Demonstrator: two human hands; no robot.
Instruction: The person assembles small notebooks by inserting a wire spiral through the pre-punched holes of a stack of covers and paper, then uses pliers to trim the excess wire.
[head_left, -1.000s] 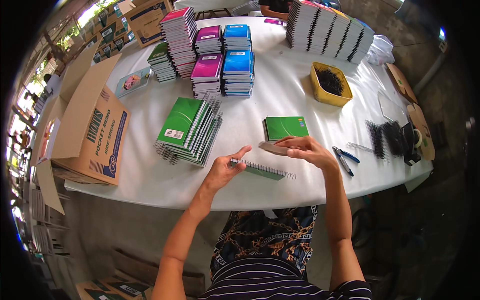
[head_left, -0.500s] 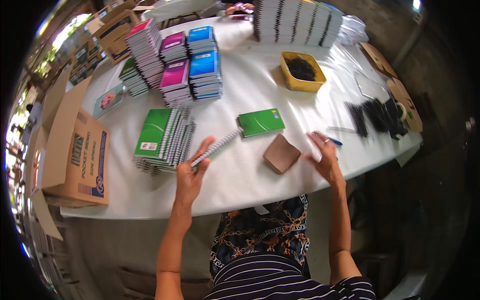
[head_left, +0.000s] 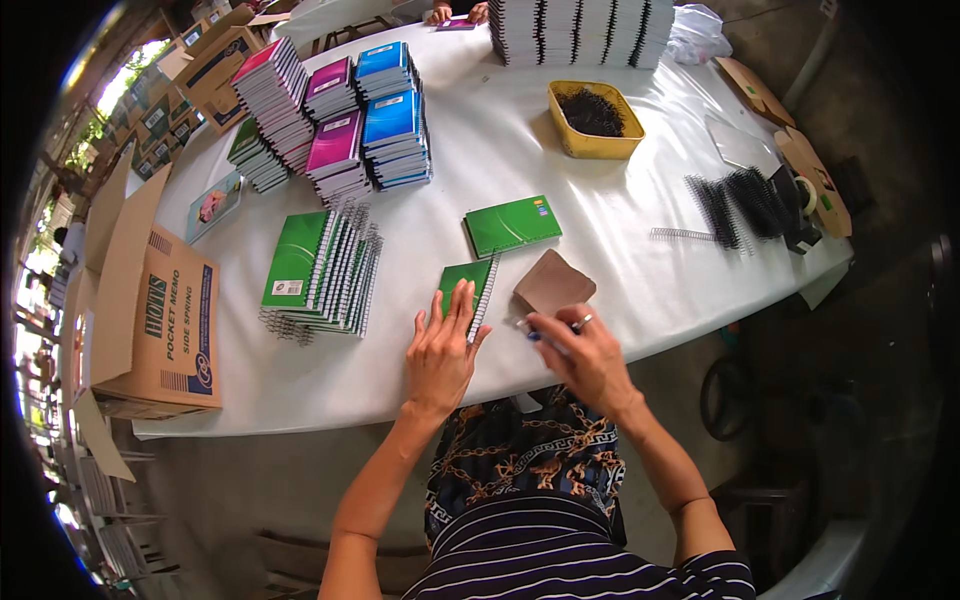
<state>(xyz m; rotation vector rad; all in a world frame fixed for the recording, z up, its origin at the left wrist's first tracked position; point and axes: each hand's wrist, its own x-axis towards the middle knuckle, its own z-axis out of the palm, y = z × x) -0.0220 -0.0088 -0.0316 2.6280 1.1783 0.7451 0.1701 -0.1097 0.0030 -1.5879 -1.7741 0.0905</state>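
My left hand (head_left: 440,355) lies flat, fingers stretched out, on a small green spiral notebook (head_left: 466,273) near the table's front edge. The notebook's wire coil (head_left: 487,292) runs along its right side. My right hand (head_left: 592,362) is closed on a small blue-handled tool (head_left: 535,334), its tip pointing left toward the coil; its exact kind is unclear. Just beyond that hand is a flat brown block (head_left: 553,283). Another green notebook (head_left: 512,226) lies past the one under my left hand. To the left stands a stack of green spiral notebooks (head_left: 295,262), coils jutting out.
An open cardboard box (head_left: 185,330) stands at the left edge. Behind are stacks of blue (head_left: 392,120) and magenta notebooks (head_left: 335,145), and a yellow basket (head_left: 600,147) of black coils. Loose coils (head_left: 740,205) lie right. Another person's hands (head_left: 460,14) show at the far side.
The coiled notebook has gone from upright in my left hand to flat on the table under it. My right hand has moved left, now holding the blue-handled tool that lay beside it.
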